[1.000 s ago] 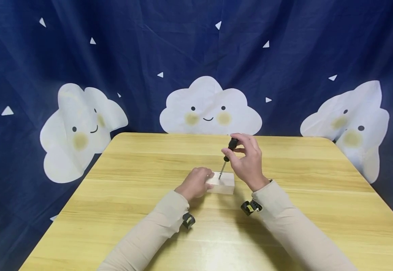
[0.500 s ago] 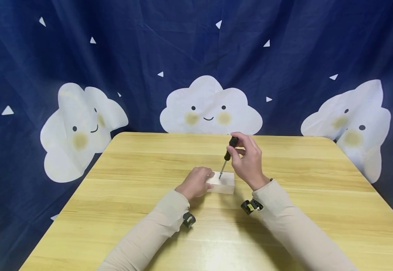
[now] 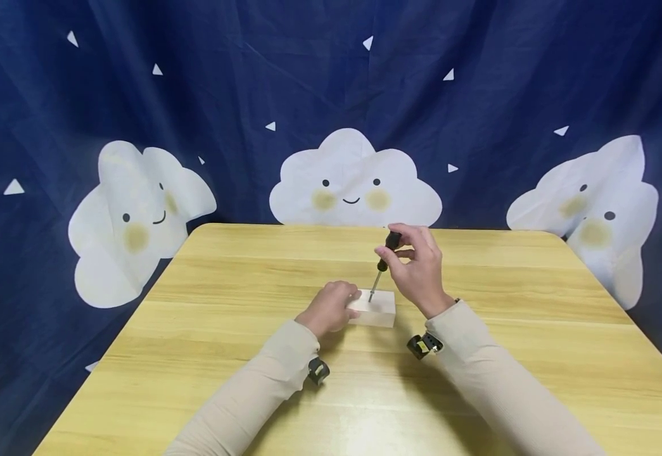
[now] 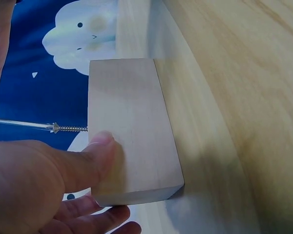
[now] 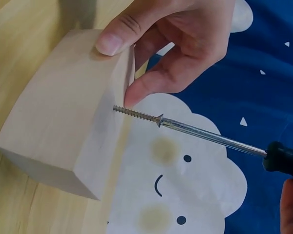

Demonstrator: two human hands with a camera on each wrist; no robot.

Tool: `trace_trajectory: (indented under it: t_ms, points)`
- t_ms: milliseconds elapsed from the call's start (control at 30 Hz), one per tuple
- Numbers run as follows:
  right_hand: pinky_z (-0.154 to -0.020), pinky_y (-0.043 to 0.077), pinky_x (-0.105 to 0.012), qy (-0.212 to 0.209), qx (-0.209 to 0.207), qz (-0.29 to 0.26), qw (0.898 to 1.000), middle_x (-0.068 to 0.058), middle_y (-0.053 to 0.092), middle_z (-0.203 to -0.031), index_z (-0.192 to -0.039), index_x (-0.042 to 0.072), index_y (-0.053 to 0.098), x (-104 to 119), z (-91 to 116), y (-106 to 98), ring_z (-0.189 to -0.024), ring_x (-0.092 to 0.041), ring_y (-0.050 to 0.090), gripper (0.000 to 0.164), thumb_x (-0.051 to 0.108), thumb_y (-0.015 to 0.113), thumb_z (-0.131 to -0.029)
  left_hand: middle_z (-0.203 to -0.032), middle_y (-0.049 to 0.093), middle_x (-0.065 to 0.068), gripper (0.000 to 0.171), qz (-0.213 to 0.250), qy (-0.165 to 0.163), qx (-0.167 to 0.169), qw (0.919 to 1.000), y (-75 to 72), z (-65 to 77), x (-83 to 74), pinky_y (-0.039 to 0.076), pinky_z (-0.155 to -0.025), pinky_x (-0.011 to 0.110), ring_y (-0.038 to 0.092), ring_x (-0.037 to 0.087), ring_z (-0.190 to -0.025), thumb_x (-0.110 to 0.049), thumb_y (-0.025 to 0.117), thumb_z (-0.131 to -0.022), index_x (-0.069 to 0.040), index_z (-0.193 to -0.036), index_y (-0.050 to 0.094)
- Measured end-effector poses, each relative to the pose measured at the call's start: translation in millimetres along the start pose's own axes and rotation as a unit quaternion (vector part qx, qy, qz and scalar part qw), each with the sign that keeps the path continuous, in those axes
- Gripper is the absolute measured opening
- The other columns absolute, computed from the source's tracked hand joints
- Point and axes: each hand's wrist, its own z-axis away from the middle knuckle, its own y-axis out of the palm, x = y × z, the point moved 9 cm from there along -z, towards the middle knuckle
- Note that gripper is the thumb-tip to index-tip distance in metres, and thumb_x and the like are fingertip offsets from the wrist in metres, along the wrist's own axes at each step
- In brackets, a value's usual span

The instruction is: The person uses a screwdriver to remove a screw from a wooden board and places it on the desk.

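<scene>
While the left hand (image 3: 329, 308) pinches one end of the wooden block (image 4: 129, 117), thumb and fingers spread to its width, the right hand (image 3: 419, 269) has fingers curled on the screwdriver (image 3: 382, 266). Screw (image 5: 136, 114) stands just beyond left fingertips, threads mostly showing; probably best: shaft in line, steady pressure, block braced.

Left hand (image 3: 327, 308) low, curled right hand (image 3: 422, 273) higher

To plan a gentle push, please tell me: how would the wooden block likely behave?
The block shows pale wood, so it is probably stiff and fairly light. Its flat faces suggest sliding rather than rolling. Its low, wide shape should resist tipping.
</scene>
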Motion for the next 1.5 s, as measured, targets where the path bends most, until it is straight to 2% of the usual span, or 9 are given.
trace_trajectory:
  t_ms: [100, 167, 367, 600, 700, 900, 1267, 1500]
  points:
    - [-0.06, 0.059, -0.028, 0.005, -0.005, 0.001, 1.0, -0.02, 0.056, -0.092, -0.111, -0.004, 0.063, -5.5, 1.7, 0.9, -0.076, -0.028, 0.062, 0.042, -0.007, 0.081, -0.073, -0.11, 0.067, 0.011, 0.033, 0.002, 0.006, 0.002, 1.0, 0.2, 0.8, 0.4, 0.048, -0.097, 0.038, 0.061, 0.027, -0.104, -0.016, 0.078, -0.081, -0.003, -0.11, 0.068]
    - [-0.061, 0.059, -0.029, 0.006, -0.003, -0.003, 1.0, -0.019, 0.057, -0.092, -0.111, -0.004, 0.063, -5.7, 2.0, 1.2, -0.077, -0.028, 0.062, 0.04, -0.008, 0.079, -0.075, -0.108, 0.067, 0.011, 0.032, 0.006, 0.007, 0.003, 1.0, 0.2, 1.4, 1.1, 0.049, -0.096, 0.038, 0.061, 0.027, -0.103, -0.015, 0.078, -0.081, -0.003, -0.109, 0.068]
    - [-0.065, 0.058, -0.023, 0.001, 0.013, -0.001, 1.0, -0.019, 0.059, -0.095, -0.116, -0.004, 0.06, -6.1, 0.9, 2.5, -0.08, -0.028, 0.064, 0.038, -0.009, 0.073, -0.08, -0.107, 0.067, 0.011, 0.032, 0.006, 0.012, 0.007, 0.9999, -0.3, 1.5, 1.4, 0.049, -0.096, 0.039, 0.06, 0.027, -0.103, -0.016, 0.078, -0.081, -0.003, -0.109, 0.068]
    - [-0.061, 0.06, -0.032, -0.002, 0.025, 0.016, 1.0, -0.018, 0.057, -0.096, -0.116, -0.003, 0.06, -5.9, -3.1, 2.2, -0.079, -0.026, 0.063, 0.042, -0.004, 0.078, -0.078, -0.105, 0.066, 0.01, 0.032, -0.009, 0.016, 0.012, 0.9998, -1.3, 0.2, -1.5, 0.05, -0.092, 0.037, 0.06, 0.026, -0.1, -0.017, 0.077, -0.082, -0.002, -0.109, 0.067]
    - [-0.059, 0.06, -0.032, 0.003, 0.026, 0.024, 0.999, -0.017, 0.056, -0.095, -0.115, -0.003, 0.06, -6.7, -3.8, 2.0, -0.077, -0.025, 0.062, 0.042, -0.002, 0.079, -0.078, -0.105, 0.066, 0.01, 0.032, -0.011, 0.015, 0.014, 0.9997, -1.6, 0.2, -1.8, 0.05, -0.093, 0.037, 0.06, 0.026, -0.1, -0.017, 0.077, -0.082, -0.003, -0.109, 0.067]
    - [-0.061, 0.059, -0.028, 0.015, 0.033, 0.025, 0.999, -0.017, 0.057, -0.094, -0.114, -0.003, 0.06, -7.9, -3.8, 2.4, -0.077, -0.025, 0.062, 0.039, -0.003, 0.077, -0.079, -0.101, 0.066, 0.008, 0.028, -0.019, 0.03, 0.007, 0.9993, -1.9, -0.5, -4.1, 0.052, -0.089, 0.035, 0.061, 0.023, -0.096, -0.016, 0.077, -0.082, -0.003, -0.105, 0.067]
    - [-0.063, 0.06, -0.035, 0.016, 0.051, 0.021, 0.998, -0.018, 0.058, -0.096, -0.119, -0.004, 0.057, -6.5, -5.1, 2.8, -0.082, -0.028, 0.063, 0.039, -0.006, 0.07, -0.083, -0.086, 0.062, 0.001, 0.018, -0.026, 0.049, 0.002, 0.9985, -2.7, -2.6, -7.3, 0.052, -0.079, 0.03, 0.056, 0.016, -0.081, -0.016, 0.078, -0.081, -0.007, -0.091, 0.066]
    - [-0.055, 0.059, -0.035, 0.011, 0.027, 0.025, 0.999, -0.016, 0.055, -0.091, -0.111, -0.003, 0.059, -7.1, -6.0, 0.8, -0.076, -0.026, 0.06, 0.043, -0.002, 0.082, -0.074, -0.086, 0.062, 0.0, 0.018, -0.032, 0.038, 0.01, 0.9987, -1.1, -3.9, -5.6, 0.052, -0.077, 0.029, 0.055, 0.016, -0.08, -0.016, 0.078, -0.081, -0.008, -0.091, 0.066]
